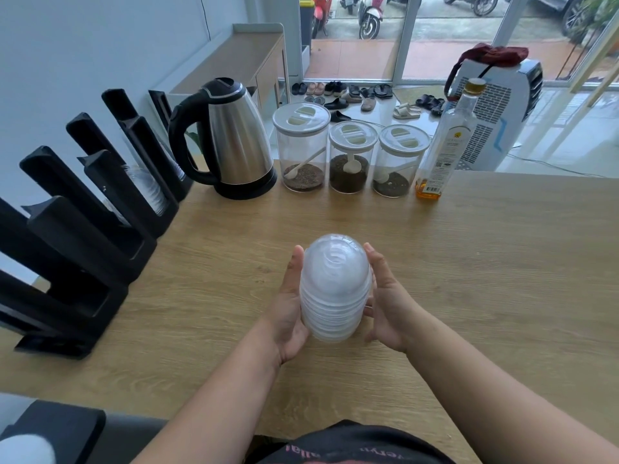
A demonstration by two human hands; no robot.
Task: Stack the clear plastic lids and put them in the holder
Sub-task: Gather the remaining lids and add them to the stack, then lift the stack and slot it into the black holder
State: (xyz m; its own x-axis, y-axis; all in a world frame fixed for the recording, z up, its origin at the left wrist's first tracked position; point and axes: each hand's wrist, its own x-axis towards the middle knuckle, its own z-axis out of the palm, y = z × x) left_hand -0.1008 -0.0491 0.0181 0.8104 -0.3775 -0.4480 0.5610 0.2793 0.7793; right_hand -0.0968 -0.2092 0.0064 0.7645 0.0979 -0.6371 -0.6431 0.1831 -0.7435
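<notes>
Black holder (83, 236) at the far left of the table (485, 262), a few clear lids already in its slots. Next, left hand (289, 309) curled around one side of the stack of clear lids (336, 289). Stack held up over the middle of the table, domes nested. Then right hand (388, 303) pressed on the other side. Kettle (231, 139), three jars (348, 152) and bottle (445, 142) lined up behind.

- Bright, soft daylight comes through the glass doors (452, 35) behind the kettle (231, 139).
- The kettle's steel shows pale glare; shadows below it are faint.
- Edges bow outward; the near bottom corners look blurred, perhaps out of focus.
</notes>
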